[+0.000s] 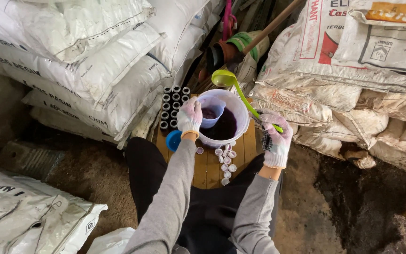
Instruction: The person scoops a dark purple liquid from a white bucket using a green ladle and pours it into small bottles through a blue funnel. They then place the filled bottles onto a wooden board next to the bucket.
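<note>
My left hand [190, 116], in a speckled white work glove, grips a small pale purple cup [212, 112] held inside a white bucket [240, 107] of dark purple liquid. My right hand [275, 141], gloved the same way, holds the handle of a green ladle [225, 79] whose bowl is raised over the bucket's far rim. The bucket stands on a round wooden board [207, 169]. Several small dark bottles [171, 106] stand in rows to the left of the bucket. Several white caps [227, 162] lie on the board in front of it.
A blue lid [172, 140] lies by my left wrist. White sacks [85, 61] are stacked at the left, printed sacks [353, 61] at the right. A wooden pole [273, 23] leans behind the bucket. The dirt floor [353, 207] is dark at the right.
</note>
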